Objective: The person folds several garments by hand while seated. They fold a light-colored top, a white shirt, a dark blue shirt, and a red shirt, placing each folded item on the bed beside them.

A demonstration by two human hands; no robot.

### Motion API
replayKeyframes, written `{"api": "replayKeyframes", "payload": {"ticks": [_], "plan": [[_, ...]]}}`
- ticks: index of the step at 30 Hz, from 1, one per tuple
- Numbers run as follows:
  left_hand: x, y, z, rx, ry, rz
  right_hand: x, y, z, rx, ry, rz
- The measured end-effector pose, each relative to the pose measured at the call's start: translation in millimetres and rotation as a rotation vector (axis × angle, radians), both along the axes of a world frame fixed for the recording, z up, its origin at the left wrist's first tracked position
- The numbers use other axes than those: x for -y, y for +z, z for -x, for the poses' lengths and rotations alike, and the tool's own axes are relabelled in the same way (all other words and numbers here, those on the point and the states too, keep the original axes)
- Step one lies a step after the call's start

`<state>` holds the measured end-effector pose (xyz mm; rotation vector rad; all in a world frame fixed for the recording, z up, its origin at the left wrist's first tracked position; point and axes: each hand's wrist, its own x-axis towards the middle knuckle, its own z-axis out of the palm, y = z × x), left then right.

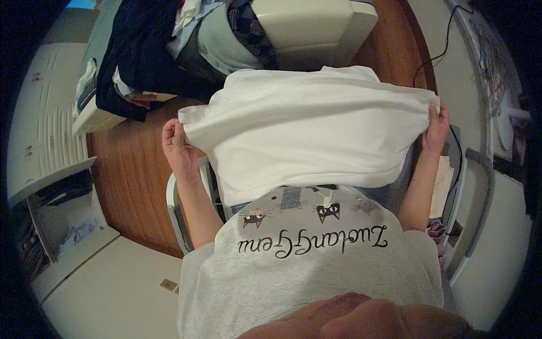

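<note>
A white cloth garment (305, 131) is spread across my lap, its surface crossed by long soft folds. My left hand (180, 142) pinches its left edge between thumb and fingers. At the opposite edge my right hand (436, 127) grips a corner in the same way. The fabric hangs fairly taut between the two hands. Whether it is a shirt or another garment I cannot tell. Its near edge lies against the grey printed T-shirt (313, 271) on my body.
Ahead stands a cream upholstered bed or sofa (305, 29) heaped with dark clothes (148, 55) and a pale green garment (224, 42). Wooden floor (127, 178) shows at left, beside an open cabinet (63, 212). A black cable (444, 51) runs along the right.
</note>
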<state>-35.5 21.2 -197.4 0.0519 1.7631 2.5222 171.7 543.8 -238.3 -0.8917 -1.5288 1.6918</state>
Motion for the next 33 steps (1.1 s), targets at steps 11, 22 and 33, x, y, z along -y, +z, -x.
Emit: {"api": "replayKeyframes", "payload": {"ticks": [11, 22, 33], "plan": [[54.5, 23.7, -25.4, 0.040, -0.456, 0.160, -27.0, 11.2, -62.1, -0.072, 0.194, 0.263], [-18.3, -18.7, 36.8, 0.222, -0.008, 0.473, -15.4, -16.4, 33.0, 0.404, 0.261, -0.300], [44.6, -21.8, -115.0, 0.644, -0.260, 0.705, 23.7, -59.1, -104.2, 0.829, 0.800, -0.008]]}}
